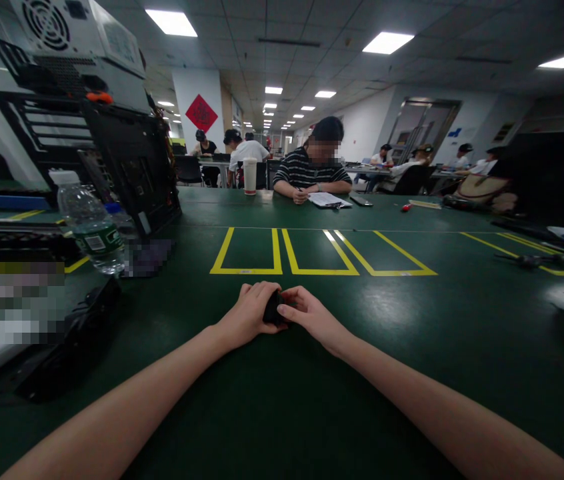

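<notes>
A small black object (pixel 273 308), rounded and too dark to name, sits between my hands just above or on the green table (pixel 362 373). My left hand (pixel 249 310) is wrapped round its left side, fingers over the top and thumb below. From the right, my right hand (pixel 309 313) closes its thumb and fingers on the other side. Parts of the object are hidden by the fingers. Beyond the hands, yellow tape (pixel 322 272) marks several outlined areas on the tabletop.
At the left stand a clear water bottle (pixel 91 230) and stacked black and metal computer parts (pixel 132 153). A person (pixel 312 167) sits across the table with a clipboard (pixel 329 200), near a white cup (pixel 250 176). Dark tools (pixel 535 260) lie at the right.
</notes>
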